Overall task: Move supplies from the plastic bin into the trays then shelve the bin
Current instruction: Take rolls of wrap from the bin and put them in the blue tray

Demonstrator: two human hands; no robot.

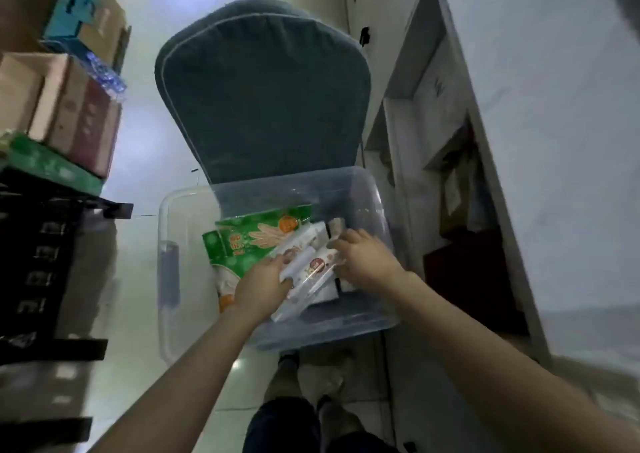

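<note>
A clear plastic bin (pixel 173 231) sits on the seat of a grey-blue chair (pixel 263 89). Inside it lie green glove boxes (pixel 249 241) and a bundle of white packets in clear wrap (pixel 308 265). My left hand (pixel 261 288) is inside the bin and grips the near left end of the white bundle. Fingers of my right hand (pixel 362 255) curl round the bundle's right side. Both arms reach down into the bin from the bottom of the view.
Black trays or racks (pixel 38 262) stand at the left, with a green box and cardboard boxes (pixel 65 113) stacked above them. A white counter with open shelves (pixel 519 141) runs along the right. My feet (pixel 311 383) stand on the tiled floor below the bin.
</note>
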